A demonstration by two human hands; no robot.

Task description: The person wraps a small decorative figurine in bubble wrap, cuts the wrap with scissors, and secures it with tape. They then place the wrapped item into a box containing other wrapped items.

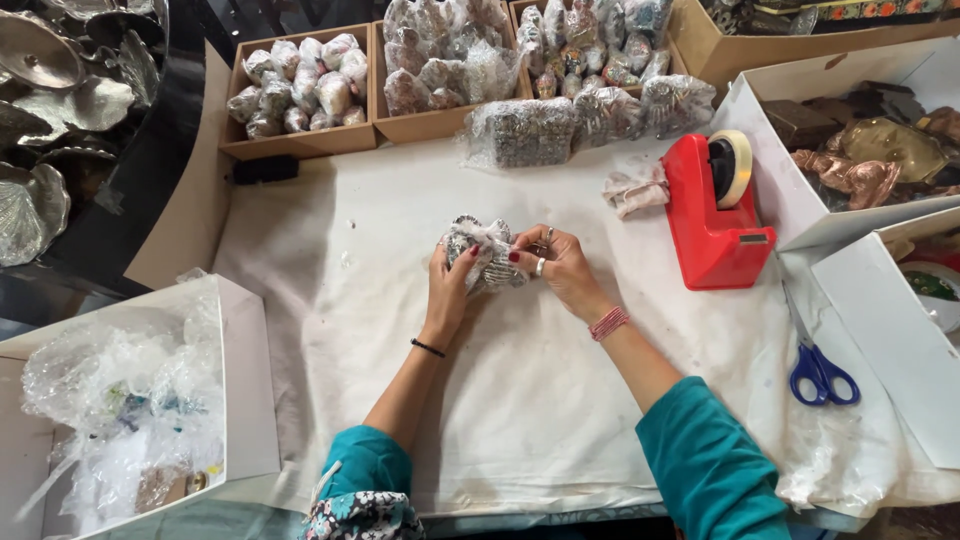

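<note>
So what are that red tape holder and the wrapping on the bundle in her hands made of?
The tape dispenser looks like glossy moulded plastic: smooth, evenly red, with soft highlights. The bundle held by both the left hand and right hand seems wrapped in clear bubble film, crinkled and shiny.

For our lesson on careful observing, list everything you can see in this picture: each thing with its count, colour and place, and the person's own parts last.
wrapped bundle: one, silvery under clear wrap, table centre, held in both hands
cloth: one, white, covering the table
tape dispenser: one, red, right of the hands
scissors: one pair, blue handles, right side
cardboard trays: three, brown, far edge, full of wrapped pieces
loose wrapped pieces: a few, clear wrap, in front of the trays
white box: one, near left, holding clear wrap
metal dishes: several, silver, far left
left hand: one, black wristband, on the bundle
right hand: one, rings, pink bracelet, on the bundle
</note>
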